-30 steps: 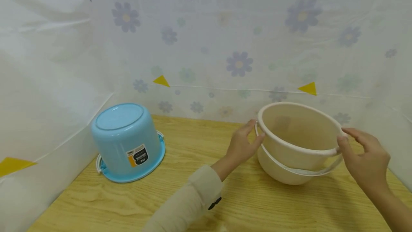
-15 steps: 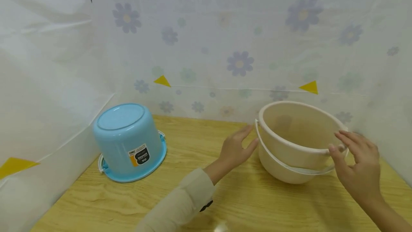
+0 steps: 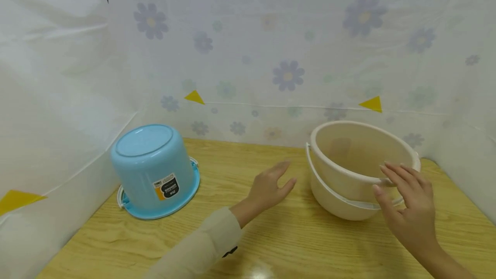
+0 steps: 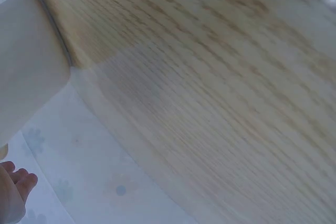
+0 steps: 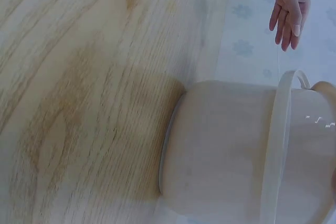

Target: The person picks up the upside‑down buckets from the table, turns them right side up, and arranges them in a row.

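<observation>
A cream bucket (image 3: 341,203) stands upright on the right part of the wooden table, its white handle (image 3: 321,184) hanging down along the near side. My left hand (image 3: 269,186) hovers to the left of it, fingers extended, apart from the bucket and holding nothing. In front of the bucket's near right rim is my right hand (image 3: 410,203), fingers loosely spread; whether a fingertip touches the rim cannot be told. The right wrist view shows the bucket (image 5: 220,145) side-on with the left hand (image 5: 289,9) beyond it.
A blue bucket (image 3: 155,171) rests upside down at the table's left, with a label on its side. The wood-grain table (image 3: 240,154) meets a flower-patterned sheet (image 3: 248,55) at the back, and white sheeting hangs at both sides.
Both hands have come away from the cream bucket's sides. The left hand moved left and toward me; the right hand let go and moved left across the near rim. The buckets stay put.
</observation>
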Demonstrator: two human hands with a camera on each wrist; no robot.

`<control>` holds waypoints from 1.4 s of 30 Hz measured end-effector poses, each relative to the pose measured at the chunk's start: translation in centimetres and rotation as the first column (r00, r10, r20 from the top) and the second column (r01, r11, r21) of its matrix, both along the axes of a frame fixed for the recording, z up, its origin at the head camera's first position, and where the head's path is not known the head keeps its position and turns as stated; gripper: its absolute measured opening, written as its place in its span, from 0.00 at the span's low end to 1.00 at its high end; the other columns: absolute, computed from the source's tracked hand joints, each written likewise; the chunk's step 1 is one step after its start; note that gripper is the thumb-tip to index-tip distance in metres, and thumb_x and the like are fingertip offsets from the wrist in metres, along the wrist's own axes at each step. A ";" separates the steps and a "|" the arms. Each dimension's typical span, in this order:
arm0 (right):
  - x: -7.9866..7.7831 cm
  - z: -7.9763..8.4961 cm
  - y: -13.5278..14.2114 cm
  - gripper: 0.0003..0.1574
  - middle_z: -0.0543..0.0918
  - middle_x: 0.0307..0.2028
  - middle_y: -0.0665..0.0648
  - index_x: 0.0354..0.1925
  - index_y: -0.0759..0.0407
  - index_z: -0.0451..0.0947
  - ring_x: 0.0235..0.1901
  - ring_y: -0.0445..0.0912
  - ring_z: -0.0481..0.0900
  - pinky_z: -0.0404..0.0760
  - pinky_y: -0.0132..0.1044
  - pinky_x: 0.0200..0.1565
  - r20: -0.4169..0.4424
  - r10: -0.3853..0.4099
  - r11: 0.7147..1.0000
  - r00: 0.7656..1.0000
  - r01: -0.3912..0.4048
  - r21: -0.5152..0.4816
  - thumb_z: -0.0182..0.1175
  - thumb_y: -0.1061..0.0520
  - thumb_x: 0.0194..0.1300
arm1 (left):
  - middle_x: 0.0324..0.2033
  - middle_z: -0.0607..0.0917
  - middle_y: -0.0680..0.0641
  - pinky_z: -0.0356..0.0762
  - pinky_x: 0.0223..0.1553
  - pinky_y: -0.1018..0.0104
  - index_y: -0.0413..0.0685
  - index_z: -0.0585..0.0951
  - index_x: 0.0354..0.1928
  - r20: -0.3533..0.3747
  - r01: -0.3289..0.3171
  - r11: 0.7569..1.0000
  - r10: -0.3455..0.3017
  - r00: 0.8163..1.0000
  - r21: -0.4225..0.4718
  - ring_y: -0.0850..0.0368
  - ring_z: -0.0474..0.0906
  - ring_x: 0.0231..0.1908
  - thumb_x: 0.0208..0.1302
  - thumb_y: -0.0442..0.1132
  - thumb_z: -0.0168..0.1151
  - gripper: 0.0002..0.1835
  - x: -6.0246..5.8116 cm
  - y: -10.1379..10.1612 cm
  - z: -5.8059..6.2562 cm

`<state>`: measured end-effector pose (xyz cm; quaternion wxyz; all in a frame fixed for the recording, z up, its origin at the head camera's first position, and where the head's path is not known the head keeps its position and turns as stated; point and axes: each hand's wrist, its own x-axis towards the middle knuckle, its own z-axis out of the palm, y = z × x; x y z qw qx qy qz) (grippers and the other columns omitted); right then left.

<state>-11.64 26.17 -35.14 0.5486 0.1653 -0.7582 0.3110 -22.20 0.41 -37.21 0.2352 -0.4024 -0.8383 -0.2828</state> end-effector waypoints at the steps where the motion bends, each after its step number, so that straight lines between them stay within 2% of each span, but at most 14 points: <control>1: 0.0 0.0 -0.3 0.37 0.73 0.56 0.35 0.44 0.77 0.77 0.62 0.36 0.63 0.55 0.30 0.65 -0.001 0.004 1.000 1.000 -0.004 0.011 0.56 0.41 0.63 | 0.56 0.78 0.39 0.77 0.54 0.62 0.35 0.72 0.59 -0.010 -0.003 1.000 0.003 1.000 -0.007 0.49 0.76 0.56 0.64 0.44 0.57 0.25 0.0 -0.2 -0.2; 9: 0.2 0.3 -3.1 0.38 0.78 0.55 0.59 0.44 0.78 0.75 0.65 0.44 0.63 0.57 0.36 0.68 -0.139 0.015 0.992 0.990 0.002 0.123 0.51 0.40 0.67 | 0.55 0.78 0.37 0.81 0.46 0.60 0.33 0.71 0.59 -0.123 -0.009 0.998 0.001 0.992 -0.064 0.47 0.78 0.52 0.61 0.44 0.59 0.28 0.0 -1.9 -1.3; 15: 0.2 -0.3 -4.3 0.36 0.78 0.54 0.63 0.44 0.78 0.75 0.65 0.46 0.64 0.58 0.36 0.68 -0.160 0.055 0.984 0.986 -0.026 0.176 0.51 0.42 0.67 | 0.52 0.80 0.38 0.80 0.49 0.57 0.34 0.71 0.58 -0.227 -0.019 0.990 -0.013 0.974 -0.140 0.45 0.79 0.52 0.59 0.45 0.61 0.28 0.4 -2.9 -2.0; 19: 0.1 -0.7 -5.1 0.35 0.78 0.53 0.66 0.45 0.78 0.75 0.65 0.47 0.64 0.59 0.35 0.68 -0.177 0.091 0.972 0.980 -0.049 0.228 0.50 0.42 0.68 | 0.53 0.80 0.39 0.78 0.52 0.55 0.34 0.71 0.59 -0.233 -0.029 0.980 -0.018 0.972 -0.197 0.45 0.78 0.53 0.60 0.48 0.60 0.30 1.0 -3.6 -2.3; 23: 0.1 -0.9 -6.1 0.34 0.78 0.52 0.67 0.45 0.78 0.74 0.64 0.49 0.66 0.60 0.35 0.68 -0.180 0.159 0.953 0.971 -0.103 0.286 0.50 0.44 0.69 | 0.56 0.77 0.37 0.75 0.56 0.54 0.32 0.68 0.61 -0.217 -0.029 0.969 -0.026 0.976 -0.244 0.44 0.75 0.56 0.61 0.49 0.58 0.33 1.5 -4.2 -2.5; 26: 0.0 -1.2 -6.7 0.34 0.75 0.56 0.65 0.47 0.79 0.73 0.65 0.49 0.64 0.59 0.34 0.68 -0.150 0.213 0.931 0.966 -0.154 0.332 0.49 0.45 0.69 | 0.59 0.73 0.35 0.72 0.58 0.53 0.29 0.65 0.62 -0.196 -0.038 0.960 -0.017 0.980 -0.277 0.43 0.71 0.60 0.61 0.50 0.59 0.36 1.8 -4.6 -2.7; 30: -0.2 -2.2 -7.1 0.35 0.71 0.62 0.62 0.51 0.78 0.71 0.68 0.48 0.60 0.56 0.34 0.69 -0.070 0.235 0.906 0.969 -0.192 0.378 0.48 0.44 0.70 | 0.63 0.68 0.34 0.69 0.61 0.51 0.28 0.61 0.65 -0.144 -0.064 0.938 0.015 0.989 -0.340 0.41 0.65 0.63 0.62 0.52 0.57 0.39 2.4 -5.3 -2.7; 35: -0.5 -3.7 -7.5 0.39 0.68 0.62 0.65 0.57 0.76 0.67 0.70 0.49 0.55 0.50 0.33 0.71 0.078 0.202 0.880 0.976 -0.216 0.422 0.45 0.40 0.70 | 0.66 0.63 0.35 0.64 0.64 0.50 0.30 0.57 0.67 -0.061 -0.075 0.914 0.055 0.997 -0.400 0.39 0.60 0.66 0.65 0.56 0.51 0.40 2.9 -6.3 -2.9; 39: -0.6 -4.6 -8.0 0.42 0.62 0.66 0.65 0.61 0.75 0.63 0.72 0.49 0.49 0.44 0.32 0.72 0.191 0.162 0.859 0.968 -0.234 0.455 0.43 0.38 0.70 | 0.68 0.57 0.35 0.59 0.66 0.47 0.30 0.54 0.68 0.024 -0.057 0.911 0.073 0.997 -0.409 0.38 0.53 0.68 0.66 0.56 0.50 0.42 3.2 -7.1 -3.0; 42: -0.6 -5.1 -8.3 0.44 0.58 0.69 0.63 0.63 0.73 0.61 0.73 0.47 0.44 0.39 0.31 0.72 0.249 0.127 0.851 0.960 -0.235 0.471 0.41 0.37 0.70 | 0.69 0.55 0.34 0.56 0.67 0.46 0.29 0.53 0.68 0.060 -0.048 0.907 0.081 0.995 -0.419 0.38 0.50 0.69 0.66 0.56 0.50 0.42 3.4 -7.8 -3.2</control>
